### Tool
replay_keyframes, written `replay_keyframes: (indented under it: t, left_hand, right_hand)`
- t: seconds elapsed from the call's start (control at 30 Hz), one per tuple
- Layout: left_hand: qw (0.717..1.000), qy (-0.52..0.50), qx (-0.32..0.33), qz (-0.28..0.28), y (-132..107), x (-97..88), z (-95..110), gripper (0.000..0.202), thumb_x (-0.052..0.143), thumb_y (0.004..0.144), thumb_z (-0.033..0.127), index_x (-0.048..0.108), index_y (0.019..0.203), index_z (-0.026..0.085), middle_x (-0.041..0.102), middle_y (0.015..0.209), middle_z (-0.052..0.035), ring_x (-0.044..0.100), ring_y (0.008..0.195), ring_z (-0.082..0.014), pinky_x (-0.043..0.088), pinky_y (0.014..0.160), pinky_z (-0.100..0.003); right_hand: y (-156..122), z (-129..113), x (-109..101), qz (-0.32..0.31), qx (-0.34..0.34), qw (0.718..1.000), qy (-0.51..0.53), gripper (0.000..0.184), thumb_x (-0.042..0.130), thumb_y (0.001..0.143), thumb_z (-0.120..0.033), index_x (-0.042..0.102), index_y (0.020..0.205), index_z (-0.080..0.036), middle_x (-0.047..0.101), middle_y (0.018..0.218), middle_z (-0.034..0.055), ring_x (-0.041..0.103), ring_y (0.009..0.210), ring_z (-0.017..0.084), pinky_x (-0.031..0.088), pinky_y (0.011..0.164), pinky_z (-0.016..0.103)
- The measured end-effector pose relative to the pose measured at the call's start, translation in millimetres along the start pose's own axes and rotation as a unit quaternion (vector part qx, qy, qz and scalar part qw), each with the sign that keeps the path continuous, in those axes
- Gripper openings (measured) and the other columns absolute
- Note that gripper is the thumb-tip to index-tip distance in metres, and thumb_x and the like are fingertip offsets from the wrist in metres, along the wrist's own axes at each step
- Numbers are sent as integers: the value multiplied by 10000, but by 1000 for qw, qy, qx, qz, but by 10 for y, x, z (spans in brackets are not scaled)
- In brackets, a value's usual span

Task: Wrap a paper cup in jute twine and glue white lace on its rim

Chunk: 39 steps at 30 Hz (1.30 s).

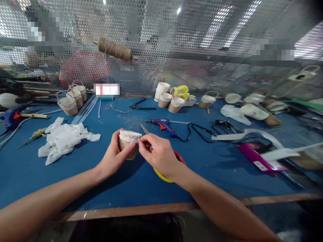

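Note:
My left hand (113,158) is wrapped round a small brown cup (128,145) with white lace trim round its rim, held just above the blue table (75,178). My right hand (157,155) pinches the lace at the cup's right edge, fingers pressed together. Scissors with red and yellow handles (166,176) lie under my right hand, their blades poking out toward the far side.
A blue glue gun (164,124) with a black cord lies just beyond the cup. Crumpled white fabric (63,139) sits at left, several finished cups (72,99) at back left and back centre, pliers (140,105), white ribbon and a magenta case (257,158) at right. A mesh screen stands behind.

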<state>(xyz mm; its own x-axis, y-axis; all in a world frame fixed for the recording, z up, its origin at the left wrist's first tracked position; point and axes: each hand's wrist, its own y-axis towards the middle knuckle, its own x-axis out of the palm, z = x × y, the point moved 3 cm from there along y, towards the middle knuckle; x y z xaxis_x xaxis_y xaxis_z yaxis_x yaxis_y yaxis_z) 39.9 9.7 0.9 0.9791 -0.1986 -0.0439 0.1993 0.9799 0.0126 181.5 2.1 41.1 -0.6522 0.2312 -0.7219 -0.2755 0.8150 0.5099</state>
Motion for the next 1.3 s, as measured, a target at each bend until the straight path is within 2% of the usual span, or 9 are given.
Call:
replay_keyframes:
  t: [0.13, 0.37, 0.5, 0.77, 0.9, 1.0, 1.07, 1.2, 1.3]
  left_hand:
    - [1000, -3, -22, -3, -15, -2, 22, 634, 555, 776, 421, 260, 1253, 124, 480, 1213, -144, 482, 1086, -226, 367, 943, -342]
    - [994, -80, -67, -14, -13, -7, -3, 530, 549, 786, 419, 361, 1184, 123, 517, 1172, -137, 496, 1077, -235, 390, 922, -347]
    - [989, -115, -88, -18, -12, -13, -25, 537, 555, 785, 435, 372, 1192, 135, 534, 1164, -134, 523, 1061, -236, 420, 884, -338]
    - [993, -84, -84, -4, 29, -22, -6, 633, 586, 762, 438, 326, 1247, 126, 531, 1180, -133, 497, 1101, -246, 396, 915, -330]
    - [992, -84, -92, 2, 48, -40, 17, 598, 533, 785, 480, 353, 1239, 135, 521, 1194, -121, 483, 1112, -238, 364, 948, -335]
    - [990, -93, -109, 7, 57, -40, 25, 561, 540, 776, 492, 404, 1199, 149, 561, 1108, -98, 524, 1036, -229, 406, 886, -330]
    - [986, -114, -118, 12, 67, -47, 31, 522, 563, 761, 488, 443, 1144, 154, 583, 1023, -78, 556, 950, -212, 442, 804, -304]
    - [977, -149, -149, 32, 125, -131, 57, 442, 581, 746, 495, 492, 1013, 155, 590, 859, -41, 580, 773, -169, 454, 632, -251]
    - [972, -154, -168, 47, 216, -244, 99, 412, 595, 735, 497, 506, 959, 162, 593, 820, -28, 581, 710, -143, 445, 582, -225]
  right_hand:
    - [6, 19, -16, -11, 30, 999, 37, 119, 468, 782, -189, 534, 684, -180, 571, 607, 17, 481, 518, 115, 389, 520, 248]
    - [35, 44, -22, -54, 89, 988, 117, 110, 488, 772, -206, 523, 671, -178, 554, 563, -9, 473, 487, 96, 386, 468, 214]
    - [37, 98, 6, -81, 120, 978, 151, 108, 480, 785, -209, 530, 697, -171, 567, 585, -5, 513, 504, 98, 416, 483, 211]
    - [31, 128, 90, -120, 144, 966, 178, 125, 508, 797, -244, 536, 698, -173, 571, 599, -6, 522, 526, 104, 425, 500, 219]
    - [32, 96, 85, -134, 148, 962, 184, 143, 541, 792, -254, 531, 673, -175, 555, 579, -16, 489, 505, 98, 406, 481, 219]
    - [33, 101, 59, -133, 152, 957, 210, 142, 568, 779, -264, 519, 672, -185, 545, 593, -24, 492, 530, 99, 418, 495, 218]
    - [44, 150, 21, -111, 157, 955, 225, 121, 564, 784, -287, 522, 725, -191, 548, 620, -21, 514, 548, 105, 441, 512, 222]
    - [87, 319, -68, -69, 159, 973, 155, 181, 462, 848, -349, 521, 806, -183, 547, 645, 1, 530, 549, 116, 450, 503, 235]
    - [101, 377, -58, -99, 150, 978, 107, 264, 417, 872, -370, 507, 706, -185, 495, 571, -17, 479, 505, 110, 405, 488, 239]
